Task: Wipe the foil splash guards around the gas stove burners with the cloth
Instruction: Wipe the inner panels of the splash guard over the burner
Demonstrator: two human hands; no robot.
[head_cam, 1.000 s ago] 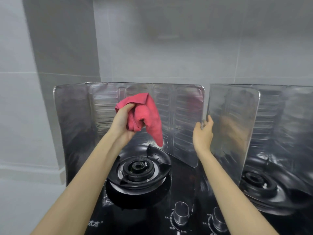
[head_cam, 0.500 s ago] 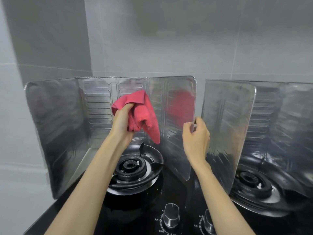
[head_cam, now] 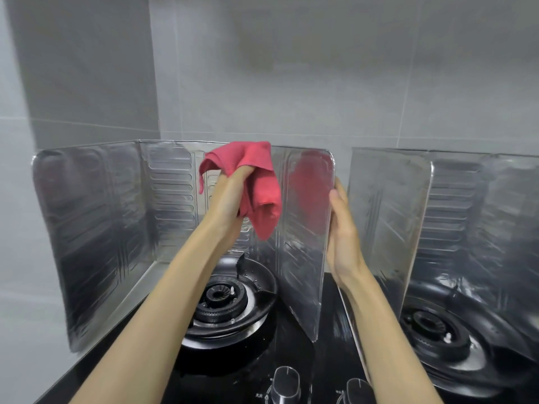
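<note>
Above the left burner [head_cam: 224,298], left hand [head_cam: 230,199] clutches the bunched red cloth [head_cam: 256,182] at the upper back panel of the left foil guard [head_cam: 116,214]. Right hand [head_cam: 342,228] pinches that guard's right wing at its free edge, thumb on the inner face. Right foil guard [head_cam: 388,214] stands just beside.

The left foil guard [head_cam: 96,217] is thin silvery metal foil, shiny but hazy. It is embossed with ribs, lightly wrinkled, and throws back a red blur of the cloth. The right foil guard [head_cam: 388,211] has the same bright, ribbed foil finish. The cloth [head_cam: 262,188] is soft red fabric, matt, with a fine nap. The stove top [head_cam: 291,339] is black, smooth and glossy like glass. The left burner [head_cam: 221,298] is dark matt metal, set in a shinier dark pan. The knobs [head_cam: 285,380] look like polished metal. The wall tiles [head_cam: 291,83] are grey and smooth with a dull sheen.
</note>
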